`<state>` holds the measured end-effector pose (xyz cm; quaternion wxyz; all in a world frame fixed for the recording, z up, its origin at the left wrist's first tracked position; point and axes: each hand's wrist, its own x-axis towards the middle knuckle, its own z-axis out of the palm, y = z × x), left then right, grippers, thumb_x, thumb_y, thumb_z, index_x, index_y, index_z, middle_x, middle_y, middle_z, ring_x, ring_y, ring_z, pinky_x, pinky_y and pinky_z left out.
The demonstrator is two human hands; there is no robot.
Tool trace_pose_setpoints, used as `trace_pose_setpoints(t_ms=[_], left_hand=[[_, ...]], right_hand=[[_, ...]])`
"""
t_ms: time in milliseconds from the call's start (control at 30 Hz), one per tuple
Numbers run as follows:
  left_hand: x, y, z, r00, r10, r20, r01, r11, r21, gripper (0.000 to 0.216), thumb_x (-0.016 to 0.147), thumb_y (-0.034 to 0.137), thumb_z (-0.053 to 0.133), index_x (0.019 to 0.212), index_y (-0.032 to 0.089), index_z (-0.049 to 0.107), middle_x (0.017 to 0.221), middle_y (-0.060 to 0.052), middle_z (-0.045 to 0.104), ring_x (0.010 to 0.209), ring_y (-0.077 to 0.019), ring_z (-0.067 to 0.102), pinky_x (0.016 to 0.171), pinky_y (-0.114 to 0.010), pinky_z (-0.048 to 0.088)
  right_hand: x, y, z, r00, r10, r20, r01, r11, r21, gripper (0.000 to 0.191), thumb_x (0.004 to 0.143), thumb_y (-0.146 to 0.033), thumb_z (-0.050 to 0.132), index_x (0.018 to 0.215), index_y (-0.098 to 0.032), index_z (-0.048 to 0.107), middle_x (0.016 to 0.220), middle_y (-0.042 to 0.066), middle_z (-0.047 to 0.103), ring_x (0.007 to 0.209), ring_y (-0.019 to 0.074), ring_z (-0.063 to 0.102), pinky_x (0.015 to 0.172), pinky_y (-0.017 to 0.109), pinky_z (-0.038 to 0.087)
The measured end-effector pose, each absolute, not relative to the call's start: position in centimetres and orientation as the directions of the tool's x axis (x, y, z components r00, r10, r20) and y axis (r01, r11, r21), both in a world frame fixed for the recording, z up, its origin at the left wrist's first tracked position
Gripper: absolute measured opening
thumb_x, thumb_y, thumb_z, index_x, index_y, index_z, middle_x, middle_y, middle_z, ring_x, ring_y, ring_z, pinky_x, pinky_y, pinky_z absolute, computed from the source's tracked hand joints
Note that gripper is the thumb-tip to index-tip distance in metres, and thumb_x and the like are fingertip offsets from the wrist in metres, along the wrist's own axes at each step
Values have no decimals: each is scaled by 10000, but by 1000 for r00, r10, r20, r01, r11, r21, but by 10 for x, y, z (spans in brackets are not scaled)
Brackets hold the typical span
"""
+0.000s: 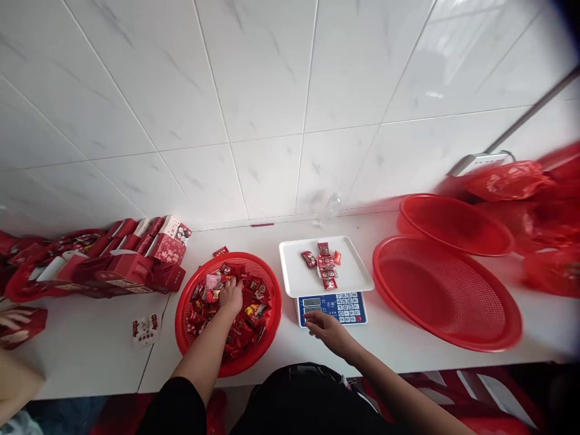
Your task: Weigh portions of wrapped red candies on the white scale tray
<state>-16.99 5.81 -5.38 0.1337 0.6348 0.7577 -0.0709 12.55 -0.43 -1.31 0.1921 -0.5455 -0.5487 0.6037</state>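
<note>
My left hand (230, 296) reaches into a round red basket (270, 320) full of small red-wrapped candies (247, 314), its fingers curled down among them; what they grip is hidden. My right hand (327, 329) rests on the white counter just in front of a blue digital scale's keypad (339, 307), fingers loosely spread with nothing in them. The scale's white tray (299, 275) carries several red candy packets (325, 264).
Two large empty red mesh baskets (446, 290) lie right of the scale, with red plastic bags (544, 211) and a power strip (478, 163) behind. Red gift boxes (131, 257) are piled at the left. A small card (145, 329) lies on the counter. White tiled wall behind.
</note>
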Motion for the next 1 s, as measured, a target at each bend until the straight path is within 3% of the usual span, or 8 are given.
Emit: trace_pose_setpoints(t_ms=[133,267,400,533,633,733,867,1000], left_hand=[[-171,69,-61,-94,948,-305,988,125,86,376,791,99,357,1074,170,594,1247,-143,490,1166,-289,404,913,-412,334],[-168,69,-66,-48,948,-316,983,102,154,265,800,199,410,927,137,634,1121,-159,572,1092,-293,471,861,-384,369],[-167,57,-62,-108,935,-338,954,194,230,346,850,328,332,826,133,618,859,-152,645,822,-260,592,685,-342,420],[-156,42,-43,-160,934,-320,897,273,348,458,876,410,218,764,167,590,718,-86,640,645,-194,589,578,-280,413],[-125,39,-21,-134,960,-245,805,250,538,473,863,476,218,812,181,585,701,-42,631,623,-163,580,561,-252,419],[-76,49,-3,-48,990,-134,565,138,814,391,816,491,364,868,175,590,743,-36,644,648,-153,585,578,-243,431],[-14,74,3,27,985,-171,522,132,843,362,803,442,427,984,177,595,777,-39,659,585,-128,573,561,-241,438],[13,84,-4,73,984,-163,537,99,838,395,777,310,509,1154,193,527,1046,-68,641,746,-136,610,715,-263,470]], right_hand=[[129,-12,-18,-293,852,-433,359,-322,-876,326,759,-384,510,1007,-188,592,806,26,623,728,155,583,663,296,460],[134,-21,-25,-254,867,-428,348,-331,-877,328,758,-379,506,1010,-188,595,743,9,603,693,148,569,639,285,452],[140,-28,-28,-244,865,-438,339,-347,-875,323,757,-378,509,1003,-187,597,736,6,600,684,142,567,635,278,449],[146,-25,-28,-259,850,-459,324,-371,-870,319,752,-359,515,1000,-175,595,741,11,604,688,144,573,635,279,451],[149,-16,-26,-288,838,-463,328,-368,-870,305,744,-340,526,991,-176,597,769,15,617,693,143,576,641,281,453],[154,-3,-21,-323,831,-452,365,-331,-870,296,754,-327,518,999,-181,592,757,18,631,706,149,583,639,279,452],[171,10,-12,-339,857,-387,446,-216,-869,296,768,-327,498,1015,-194,594,817,29,650,718,153,590,652,278,451],[194,22,-9,-281,901,-331,522,-146,-840,299,786,-324,474,1029,-199,596,913,45,653,784,171,599,722,300,462]])
